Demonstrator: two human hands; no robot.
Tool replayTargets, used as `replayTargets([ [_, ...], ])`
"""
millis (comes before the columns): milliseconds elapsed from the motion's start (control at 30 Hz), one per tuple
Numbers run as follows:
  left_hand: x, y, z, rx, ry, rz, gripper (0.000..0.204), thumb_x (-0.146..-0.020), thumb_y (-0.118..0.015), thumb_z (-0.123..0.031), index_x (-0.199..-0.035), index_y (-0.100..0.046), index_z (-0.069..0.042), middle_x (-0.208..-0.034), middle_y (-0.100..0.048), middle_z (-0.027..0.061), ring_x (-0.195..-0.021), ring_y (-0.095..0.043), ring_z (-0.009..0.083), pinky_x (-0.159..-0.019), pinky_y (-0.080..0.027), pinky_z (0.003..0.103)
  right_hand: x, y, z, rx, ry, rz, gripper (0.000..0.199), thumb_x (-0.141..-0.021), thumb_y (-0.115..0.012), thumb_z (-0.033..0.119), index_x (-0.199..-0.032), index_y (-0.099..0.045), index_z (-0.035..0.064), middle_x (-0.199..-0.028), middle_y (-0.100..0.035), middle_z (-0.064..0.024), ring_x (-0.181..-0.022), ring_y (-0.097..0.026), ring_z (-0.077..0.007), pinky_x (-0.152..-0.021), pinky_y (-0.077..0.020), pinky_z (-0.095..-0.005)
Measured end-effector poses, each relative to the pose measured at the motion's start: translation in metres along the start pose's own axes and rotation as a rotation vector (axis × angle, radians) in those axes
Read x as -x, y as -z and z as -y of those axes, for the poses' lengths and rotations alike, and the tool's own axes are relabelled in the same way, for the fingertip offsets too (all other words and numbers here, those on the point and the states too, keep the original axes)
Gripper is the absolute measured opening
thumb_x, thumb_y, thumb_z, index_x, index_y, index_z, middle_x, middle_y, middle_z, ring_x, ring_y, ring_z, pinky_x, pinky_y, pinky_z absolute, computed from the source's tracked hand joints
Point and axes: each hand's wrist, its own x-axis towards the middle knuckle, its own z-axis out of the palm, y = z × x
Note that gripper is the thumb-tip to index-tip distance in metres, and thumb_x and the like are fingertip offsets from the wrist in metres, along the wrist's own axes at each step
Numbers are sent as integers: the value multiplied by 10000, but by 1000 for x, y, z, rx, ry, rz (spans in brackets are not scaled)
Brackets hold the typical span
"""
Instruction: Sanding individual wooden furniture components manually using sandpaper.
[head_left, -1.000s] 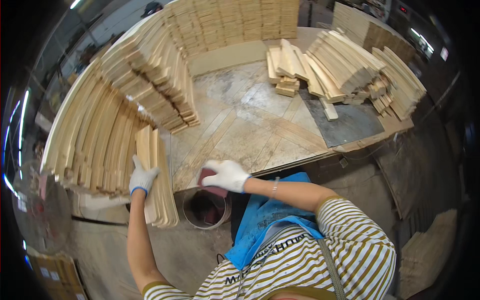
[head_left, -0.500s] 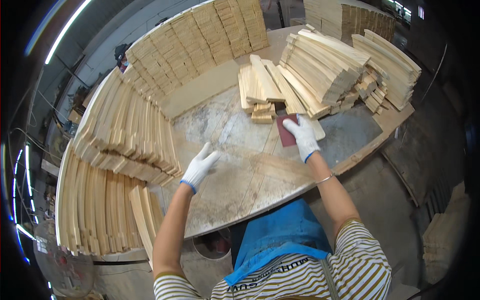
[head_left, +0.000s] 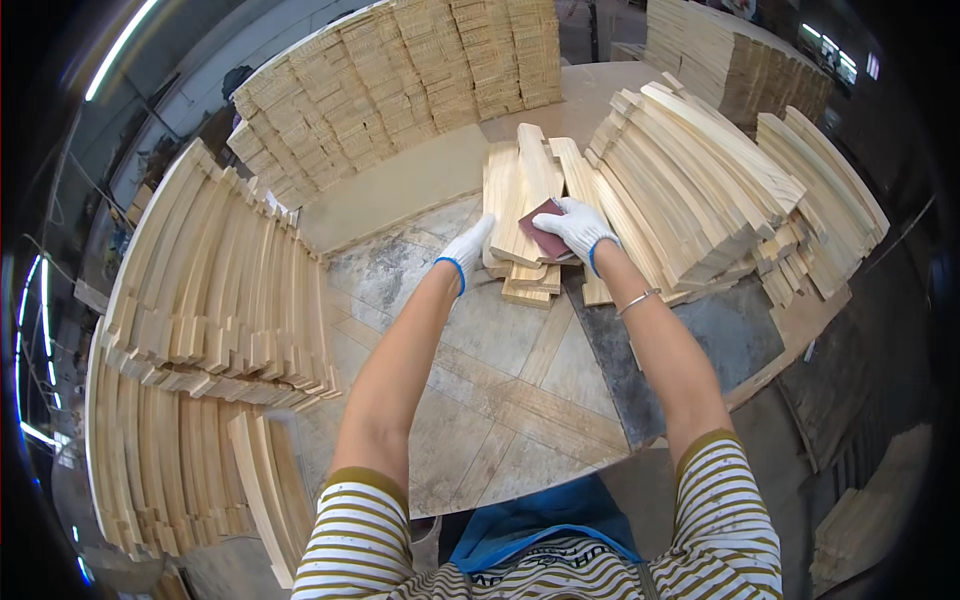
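Both of my hands wear white gloves with blue cuffs. My right hand [head_left: 586, 230] grips a dark red sanding pad [head_left: 543, 232] over the near end of a pale wooden slat [head_left: 540, 180]. That slat tops a small stack of slats [head_left: 530, 285] on the worktable. At the stack's left side is my left hand [head_left: 468, 246], its fingers stretched forward and holding nothing. Whether its fingertips touch the wood I cannot tell.
A big pile of slats [head_left: 690, 185] lies right of the small stack, with another pile [head_left: 825, 200] beyond it. Tiered slats [head_left: 210, 270] line the left side. A tall wall of stacked wood [head_left: 400, 80] stands at the back of the worn worktable [head_left: 470, 400].
Both hands have reached forward to the small slat stack. My right hand carried the sanding pad left and away from me onto it; my left hand moved right and forward.
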Motion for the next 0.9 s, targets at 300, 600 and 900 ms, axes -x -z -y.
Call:
replayTargets([
  [300,-39,1,-5,-137,-80,-357,494,-780,-731,-278,-1122,-617,60,-1038,-663,155,-903,-645,242,-796,-505,356,3,-3,-4,-187,-16,-40,527,-758,-689,281,-1125,-573,-79,-1001,-657,-176,-858,-647,-219,-752,-510,-299],
  [600,85,61,25,-457,-399,-541,529,-738,-753,-200,-1154,-574,74,-1031,-662,143,-907,-635,185,-803,-504,307,-4,-16,-30,-74,58,-142,610,-785,-667,387,-1189,-570,-60,-1079,-649,-226,-989,-637,-301,-845,-482,-339],
  [900,300,78,68,-288,-170,-379,788,-725,-747,-276,-1357,-426,69,-1205,-591,114,-1003,-590,161,-860,-474,278,92,-20,19,-583,167,-161,407,-842,-676,253,-1118,-595,-35,-1003,-664,-111,-875,-630,-145,-757,-510,-272],
])
